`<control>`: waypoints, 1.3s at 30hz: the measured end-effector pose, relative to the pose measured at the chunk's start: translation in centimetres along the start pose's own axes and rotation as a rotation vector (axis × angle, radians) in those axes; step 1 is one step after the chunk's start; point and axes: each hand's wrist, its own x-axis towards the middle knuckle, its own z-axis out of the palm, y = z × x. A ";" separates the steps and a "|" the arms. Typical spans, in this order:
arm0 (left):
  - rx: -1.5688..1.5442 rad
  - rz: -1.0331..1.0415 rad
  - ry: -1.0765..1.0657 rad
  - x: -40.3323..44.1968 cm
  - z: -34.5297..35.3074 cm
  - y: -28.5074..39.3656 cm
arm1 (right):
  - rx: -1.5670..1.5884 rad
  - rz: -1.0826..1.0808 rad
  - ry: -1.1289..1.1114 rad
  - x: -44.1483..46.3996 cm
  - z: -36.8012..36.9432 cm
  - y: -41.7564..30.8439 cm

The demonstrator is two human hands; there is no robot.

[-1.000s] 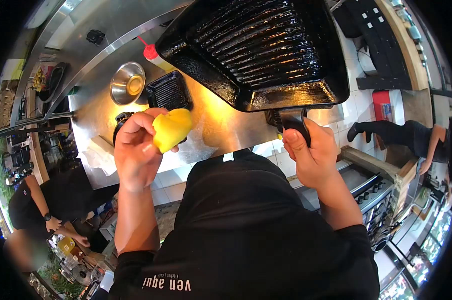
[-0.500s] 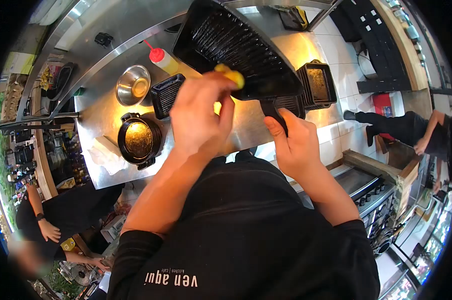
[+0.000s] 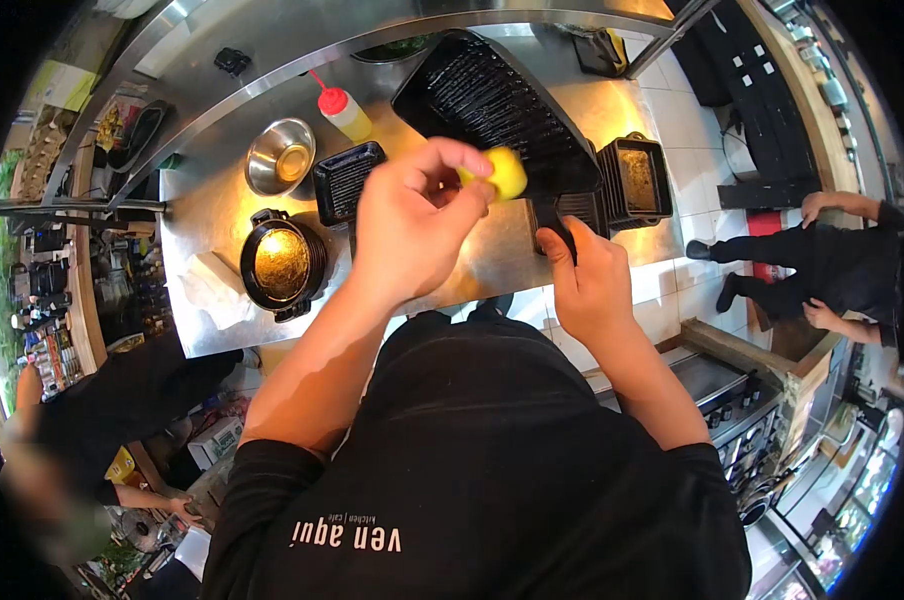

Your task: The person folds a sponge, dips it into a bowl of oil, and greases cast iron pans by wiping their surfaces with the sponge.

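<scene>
My left hand [image 3: 412,220] pinches a small yellow sponge [image 3: 507,174] between thumb and fingers, in front of the grill pan's near side. A black ridged grill pan [image 3: 492,100] is held up and tilted above the table, its ridged inside shiny and facing me. Its handle [image 3: 554,222] is in the closed grip of my right hand [image 3: 592,275]. Below and left of the pan, a small black ridged dish [image 3: 347,178] lies beside my left wrist. Whether the sponge touches the pan, I cannot tell.
On the steel table [image 3: 472,260] are a steel bowl [image 3: 280,157], a red-capped squeeze bottle [image 3: 344,112], stacked round black pans [image 3: 282,262], stacked rectangular black dishes [image 3: 634,180] and a white cloth [image 3: 217,295]. A steel rail [image 3: 372,45] crosses above. People stand at left and right.
My left hand and the sponge have shifted a little right and down, away from the pan's inside. The pan sits slightly lower and farther right in view, still in my right hand.
</scene>
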 end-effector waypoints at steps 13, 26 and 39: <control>0.796 0.342 -0.116 -0.9 -3.0 1.1 | 0.026 0.025 -0.054 -0.6 1.3 -0.2; 0.664 0.066 -0.007 -1.1 -1.6 -3.7 | -0.016 0.017 -0.129 0.0 3.5 0.7; -0.802 -0.368 0.020 -10.0 -16.5 -9.4 | 0.658 0.728 -0.704 2.9 13.5 3.8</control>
